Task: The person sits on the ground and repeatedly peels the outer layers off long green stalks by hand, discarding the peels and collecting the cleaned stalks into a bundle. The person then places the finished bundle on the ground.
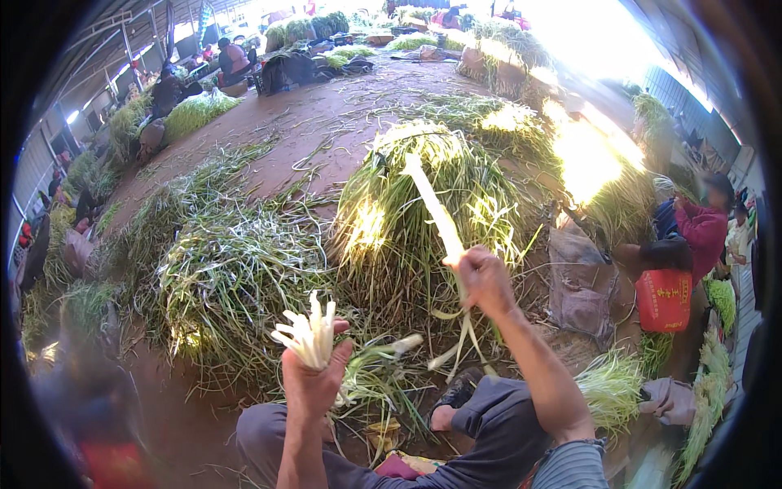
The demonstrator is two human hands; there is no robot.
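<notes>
My left hand is closed around a bunch of peeled pale plant stalks, their cut ends pointing up. Raised at the centre right, my right hand grips a long pale stalk; its thick end points up and away, and loose green leaves hang below the fist. Behind that stalk stands a tall heap of green leafy stalks. Below and between the hands, more stalks and trimmed leaves lie near my feet.
A wide pile of leaves lies at the left. A grey-brown sack rests at the right, near a seated person in a dark red top and a red bag. Pale green stalks lie beside my right knee. Other people sit farther off.
</notes>
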